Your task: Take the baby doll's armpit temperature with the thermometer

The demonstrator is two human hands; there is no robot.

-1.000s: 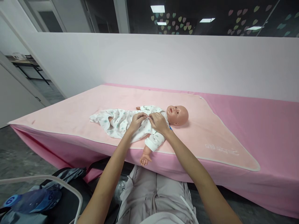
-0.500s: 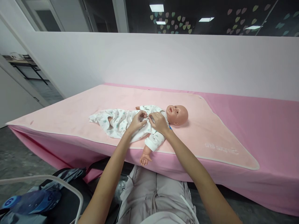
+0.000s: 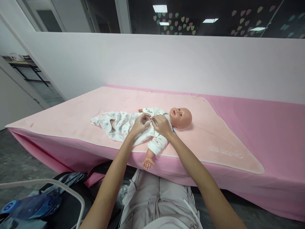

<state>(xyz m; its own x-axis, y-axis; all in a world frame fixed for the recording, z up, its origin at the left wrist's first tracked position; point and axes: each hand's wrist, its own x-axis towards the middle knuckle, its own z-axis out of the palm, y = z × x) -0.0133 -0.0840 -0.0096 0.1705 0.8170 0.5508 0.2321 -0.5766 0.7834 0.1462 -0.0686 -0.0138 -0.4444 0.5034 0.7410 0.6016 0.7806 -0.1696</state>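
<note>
Although the knuckles hide the exact contact, the left hand (image 3: 140, 124) and right hand (image 3: 162, 124) appear to pinch, fingers nearly meeting, the printed baby romper (image 3: 122, 128) at the chest. Judged good practice: small fingertip grips, cloth slack, light pull. The baby doll (image 3: 180, 117) lies face up on the peach mat (image 3: 205, 140), head at three o'clock. Mat lettering (image 3: 226, 152), four o'clock: pale, not reliably legible. Plastic bottle (image 3: 35, 206), eight o'clock: blue label, unreadable.

Loose trousers (image 3: 145, 197), seemingly pale grey
</note>
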